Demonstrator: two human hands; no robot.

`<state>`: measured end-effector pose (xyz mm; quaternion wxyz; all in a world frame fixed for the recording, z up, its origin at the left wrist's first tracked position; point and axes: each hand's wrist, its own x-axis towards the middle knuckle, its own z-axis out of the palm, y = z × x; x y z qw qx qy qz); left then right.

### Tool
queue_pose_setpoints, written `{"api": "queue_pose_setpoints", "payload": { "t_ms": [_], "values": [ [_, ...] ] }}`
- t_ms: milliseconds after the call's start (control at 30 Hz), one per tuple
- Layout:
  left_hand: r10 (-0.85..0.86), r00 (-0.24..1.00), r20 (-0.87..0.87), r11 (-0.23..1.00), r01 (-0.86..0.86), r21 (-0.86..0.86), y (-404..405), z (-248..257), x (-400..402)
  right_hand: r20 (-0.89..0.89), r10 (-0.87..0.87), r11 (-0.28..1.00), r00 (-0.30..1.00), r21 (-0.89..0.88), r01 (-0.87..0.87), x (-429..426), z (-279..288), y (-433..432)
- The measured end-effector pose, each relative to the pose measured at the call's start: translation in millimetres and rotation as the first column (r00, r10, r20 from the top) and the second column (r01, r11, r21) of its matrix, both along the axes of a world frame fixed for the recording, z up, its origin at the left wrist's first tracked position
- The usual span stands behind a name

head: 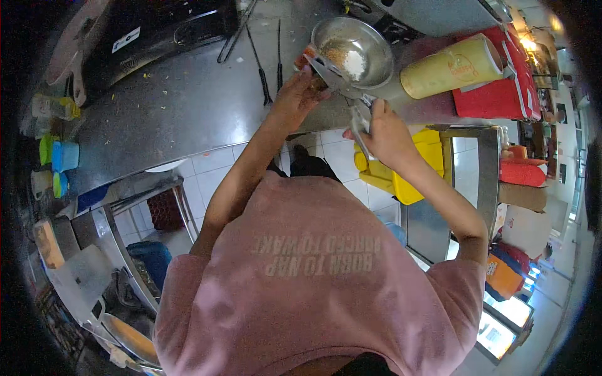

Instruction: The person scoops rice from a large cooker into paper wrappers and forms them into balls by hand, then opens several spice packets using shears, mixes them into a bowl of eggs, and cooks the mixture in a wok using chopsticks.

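My right hand [392, 134] grips the handles of what look like metal kitchen scissors [331, 75], their blades pointing up and left. My left hand [298, 96] is closed around a small item with an orange-red part [305, 56]; fingers and blades hide most of it. The blades reach to that item, but I cannot tell whether they touch it. Just beyond both hands is a round stainless steel mixing bowl [381, 63]. White powder [354, 65] and orange-brown seasoning [335, 54] lie in its bottom.
A yellow paper cup [447, 68] lies tilted against a red bag [489, 96] to the right. Thin dark-handled tools [263, 84] and metal tongs [230, 49] rest on the steel counter [178, 108]. Small containers [65, 156] stand at far left. A yellow plastic container [414, 181] is below the counter.
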<state>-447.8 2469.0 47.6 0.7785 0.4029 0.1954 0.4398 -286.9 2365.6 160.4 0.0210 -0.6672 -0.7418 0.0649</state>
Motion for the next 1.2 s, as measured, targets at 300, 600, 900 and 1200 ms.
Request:
{"api": "queue_pose_setpoints", "payload": {
  "t_ms": [300,600,900,1200],
  "values": [
    [-0.054,0.982,0.183,0.950,0.107,-0.293,1,19,-5,-0.057,-0.020,0.998,0.998,-0.068,0.016,2,-5,6],
    [-0.069,0.976,0.209,0.960,0.121,-0.251,1,6,-14,-0.012,-0.059,0.973,0.998,-0.225,0.055,-5,0,22],
    [-0.126,0.978,0.168,0.921,0.178,-0.345,2,-23,-23,-0.085,0.024,0.990,0.996,-0.135,-0.035,-4,-20,41],
    [-0.096,0.982,0.165,0.878,0.162,-0.451,5,-42,-38,-0.180,0.097,0.981,0.979,-0.146,-0.124,18,-49,45]
  ]
}}
